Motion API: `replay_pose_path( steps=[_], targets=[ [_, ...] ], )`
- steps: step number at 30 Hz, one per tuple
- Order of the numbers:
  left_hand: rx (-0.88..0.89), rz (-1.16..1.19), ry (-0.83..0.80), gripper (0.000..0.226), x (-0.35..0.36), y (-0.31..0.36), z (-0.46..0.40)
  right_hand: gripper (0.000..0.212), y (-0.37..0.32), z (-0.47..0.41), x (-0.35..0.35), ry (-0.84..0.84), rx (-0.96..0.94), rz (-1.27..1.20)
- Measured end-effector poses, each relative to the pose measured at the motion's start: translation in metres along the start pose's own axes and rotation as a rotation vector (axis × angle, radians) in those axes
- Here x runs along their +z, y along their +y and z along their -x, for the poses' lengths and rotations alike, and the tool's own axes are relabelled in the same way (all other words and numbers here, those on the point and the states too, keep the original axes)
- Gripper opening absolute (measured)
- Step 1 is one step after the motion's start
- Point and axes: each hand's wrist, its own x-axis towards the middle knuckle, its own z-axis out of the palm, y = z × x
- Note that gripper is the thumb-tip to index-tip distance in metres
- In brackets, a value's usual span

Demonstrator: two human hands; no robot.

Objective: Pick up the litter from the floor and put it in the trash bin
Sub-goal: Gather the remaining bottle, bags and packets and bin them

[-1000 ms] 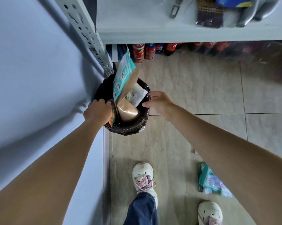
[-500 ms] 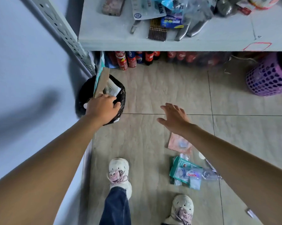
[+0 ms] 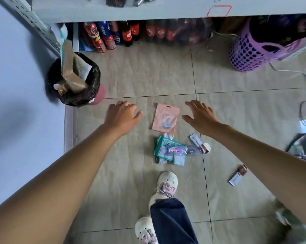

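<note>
Both hands are held empty with fingers spread above the beige tiled floor, the left hand and right hand flanking a flat pink plastic pouch. Just beyond it toward the feet, a teal packet, a clear labelled bottle and a small brown-tipped wrapper are clustered. A black-lined trash bin, stuffed with brown paper, is seen by the wall.

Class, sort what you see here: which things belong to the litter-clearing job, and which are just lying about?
Job: trash bin; pink packet; teal packets; plastic bottle; two small wrappers; left hand; right hand.

Lying about: soda bottles; purple basket; shelf.
</note>
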Motion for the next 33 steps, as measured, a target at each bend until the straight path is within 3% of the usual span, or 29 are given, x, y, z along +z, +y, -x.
replay_pose_path(
  steps=[13, 22, 29, 33],
  targets=[
    [0.097, -0.052, -0.183, 0.051, 0.099, 0.136, 0.082, 0.059, 0.146, 0.133, 0.096, -0.025, 0.299, -0.178],
    [-0.040, 0.033, -0.270, 0.051, 0.190, 0.232, 0.055, 0.056, 0.282, 0.142, 0.169, -0.176, 0.437, -0.237],
    [-0.044, -0.031, -0.252, 0.057, 0.293, 0.277, 0.006, 0.043, 0.374, 0.137, 0.269, -0.170, 0.686, -0.442],
    [-0.014, -0.073, -0.250, 0.069, 0.348, 0.278, -0.021, 0.049, 0.400, 0.133, 0.341, -0.163, 0.869, -0.543]
  ],
)
